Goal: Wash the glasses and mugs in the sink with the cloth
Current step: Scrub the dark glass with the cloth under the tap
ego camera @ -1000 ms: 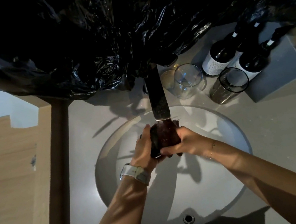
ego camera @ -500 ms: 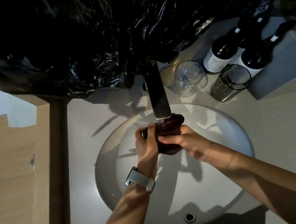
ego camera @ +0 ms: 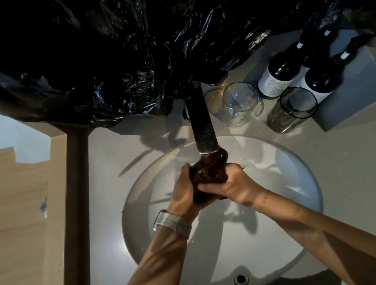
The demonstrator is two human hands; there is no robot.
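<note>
A home bathroom: a round basin (ego camera: 288,200) under a faucet (ego camera: 201,125), with 2 bottles (ego camera: 277,75) alongside.

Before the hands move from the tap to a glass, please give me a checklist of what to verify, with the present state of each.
1. Dark crumpled cloth gripped by left hand and right hand: ok.
2. Cloth under dark flat tap spout: ok.
3. Water running: cannot tell.
4. Clear round glass and black-rimmed glass upright on grey counter: ok.
5. White oval basin free of glassware: ok.
</note>
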